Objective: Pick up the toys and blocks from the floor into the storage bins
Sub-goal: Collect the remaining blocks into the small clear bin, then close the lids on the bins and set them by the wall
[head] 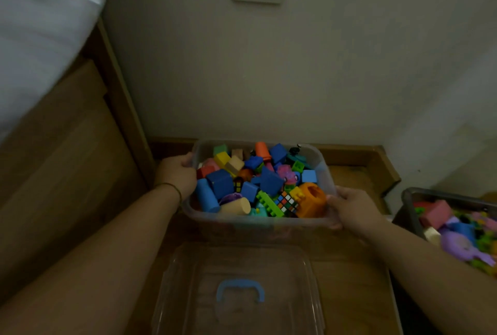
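While left hand (176,173) and right hand (352,206) grip the bin's (258,224) side rims, a lid (236,264) lies just in front.

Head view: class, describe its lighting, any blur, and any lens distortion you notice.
Head view: light is dim and flat, colours muted; the clear bin of blocks is sharpest, the second bin at the right edge and the lid nearest the camera look softer; the bed frame leans outward at left, a wide-angle effect; no strong glare.

Bin (324,170) of blocks (270,182) against wall (269,79), lid (239,291) before it, second bin (408,200) right, bed (40,38) left
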